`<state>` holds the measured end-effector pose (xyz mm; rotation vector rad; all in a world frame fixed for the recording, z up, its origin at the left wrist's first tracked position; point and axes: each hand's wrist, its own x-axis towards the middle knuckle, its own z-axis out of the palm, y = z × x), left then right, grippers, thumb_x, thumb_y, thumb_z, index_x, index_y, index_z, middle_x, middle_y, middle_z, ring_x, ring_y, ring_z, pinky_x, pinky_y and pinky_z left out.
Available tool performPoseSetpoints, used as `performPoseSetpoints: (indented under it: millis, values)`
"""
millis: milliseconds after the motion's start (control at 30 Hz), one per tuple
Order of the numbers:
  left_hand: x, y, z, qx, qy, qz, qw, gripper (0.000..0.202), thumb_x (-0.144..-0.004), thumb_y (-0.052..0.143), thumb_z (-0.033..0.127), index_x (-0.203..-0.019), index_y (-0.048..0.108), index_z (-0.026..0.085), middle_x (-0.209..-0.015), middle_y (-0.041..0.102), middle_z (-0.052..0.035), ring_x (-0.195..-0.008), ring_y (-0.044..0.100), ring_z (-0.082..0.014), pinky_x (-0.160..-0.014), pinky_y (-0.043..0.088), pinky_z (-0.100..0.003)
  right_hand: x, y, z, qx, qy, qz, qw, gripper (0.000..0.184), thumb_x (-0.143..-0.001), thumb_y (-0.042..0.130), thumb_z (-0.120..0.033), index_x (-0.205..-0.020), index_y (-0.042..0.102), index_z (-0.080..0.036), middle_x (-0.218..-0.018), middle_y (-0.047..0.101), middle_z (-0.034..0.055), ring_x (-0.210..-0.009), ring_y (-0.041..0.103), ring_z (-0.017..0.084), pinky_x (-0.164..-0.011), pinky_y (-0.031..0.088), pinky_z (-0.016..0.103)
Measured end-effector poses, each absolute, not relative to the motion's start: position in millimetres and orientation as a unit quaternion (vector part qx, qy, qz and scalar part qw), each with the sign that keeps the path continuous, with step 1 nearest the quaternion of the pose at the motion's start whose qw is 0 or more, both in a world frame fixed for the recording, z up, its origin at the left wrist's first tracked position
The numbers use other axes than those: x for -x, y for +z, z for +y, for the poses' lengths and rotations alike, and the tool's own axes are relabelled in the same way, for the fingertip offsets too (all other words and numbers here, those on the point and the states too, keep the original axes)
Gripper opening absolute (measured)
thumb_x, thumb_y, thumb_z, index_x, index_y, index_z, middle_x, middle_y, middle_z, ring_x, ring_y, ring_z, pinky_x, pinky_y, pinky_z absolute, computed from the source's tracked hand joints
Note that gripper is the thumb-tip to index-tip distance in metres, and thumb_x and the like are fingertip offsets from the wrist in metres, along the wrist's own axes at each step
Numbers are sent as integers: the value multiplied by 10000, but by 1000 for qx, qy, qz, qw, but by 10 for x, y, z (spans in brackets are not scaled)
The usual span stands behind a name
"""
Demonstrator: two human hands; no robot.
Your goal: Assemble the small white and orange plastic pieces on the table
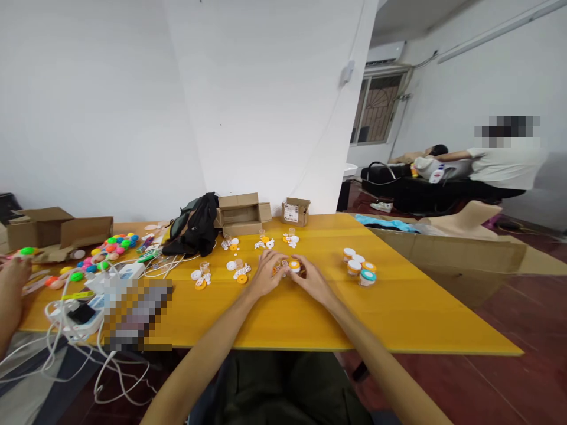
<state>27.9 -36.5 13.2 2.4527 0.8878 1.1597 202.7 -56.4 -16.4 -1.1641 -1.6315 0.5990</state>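
Both my hands meet at the middle of a yellow table [398, 319]. My left hand [264, 273] and my right hand [310, 277] have curled fingers closed round a small clear jar with an orange lid [295, 266]; small dice seem to lie between the fingers, but I cannot make them out well. Loose dice, white lids and orange lids [241, 278] lie scattered just beyond and left of my hands. A group of several small capped jars [359, 268] stands to the right of my right hand.
Open cardboard boxes [241, 213] and a black bag [197, 227] stand at the table's far edge. Coloured balls [110, 248], cables and chargers crowd the left end, where another person's hand [13, 289] rests. A large cardboard sheet [452, 248] leans at the right. People sit far right.
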Motion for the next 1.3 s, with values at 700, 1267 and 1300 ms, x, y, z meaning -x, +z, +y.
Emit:
performPoseSetpoints:
  millis: [700, 1267, 1300]
  values:
    - [-276, 142, -409, -832, 392, 306, 245, 317, -940, 484, 437, -1146, 630, 245, -1068, 650, -60, -1006, 553, -229, -971, 413, -372, -2017, -63, -678, 458, 308, -659, 511, 280, -735, 665, -387, -964, 608, -238, -935, 720, 20, -860, 659, 212, -756, 519, 336]
    - [-279, 115, -368, -831, 384, 315, 251, 291, -942, 476, 451, -1043, 636, 230, -999, 643, -46, -963, 555, -215, -939, 425, -348, -1993, -72, -686, 458, 275, -669, 516, 228, -752, 615, -357, -928, 666, -221, -925, 740, 40, -808, 662, 214, -726, 531, 343]
    - [-279, 112, -364, -830, 384, 316, 252, 291, -942, 475, 451, -1037, 636, 228, -996, 642, -47, -963, 556, -216, -938, 426, -348, -1991, -67, -689, 458, 273, -670, 517, 228, -752, 613, -356, -929, 667, -222, -927, 741, 40, -805, 662, 214, -725, 531, 343]
